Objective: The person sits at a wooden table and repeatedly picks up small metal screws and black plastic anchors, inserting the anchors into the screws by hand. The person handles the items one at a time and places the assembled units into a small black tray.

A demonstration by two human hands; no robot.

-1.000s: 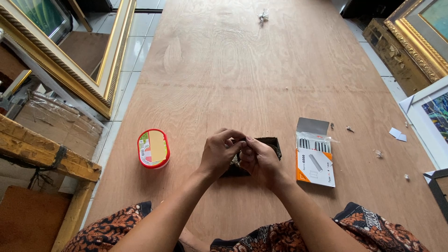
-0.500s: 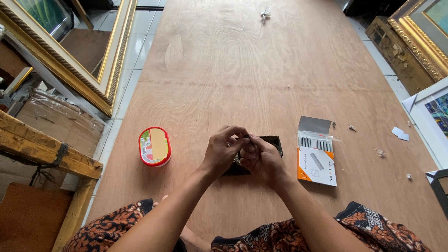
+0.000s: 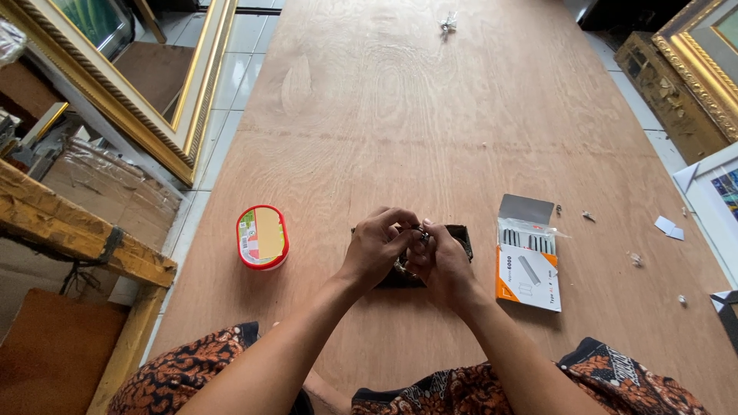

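My left hand (image 3: 378, 246) and my right hand (image 3: 442, 261) meet over a small dark rectangular object (image 3: 461, 234) lying on the plywood table (image 3: 400, 115). Both hands pinch a tiny metal piece (image 3: 420, 230) between their fingertips, just above the dark object. What the piece is cannot be told; my fingers hide most of it. An open box of staples (image 3: 526, 250), white and orange with a grey flap, lies just right of my right hand. A red-rimmed oval tin (image 3: 262, 237) sits to the left of my left hand.
Small metal bits (image 3: 588, 216) and paper scraps (image 3: 666, 227) lie scattered at the right. A small metal item (image 3: 448, 24) rests at the table's far end. Gold picture frames stand at the left (image 3: 192, 115) and right (image 3: 692, 54). A wooden beam (image 3: 77, 230) lies at the left.
My hands have stayed together over the dark object, with only slight finger movement.
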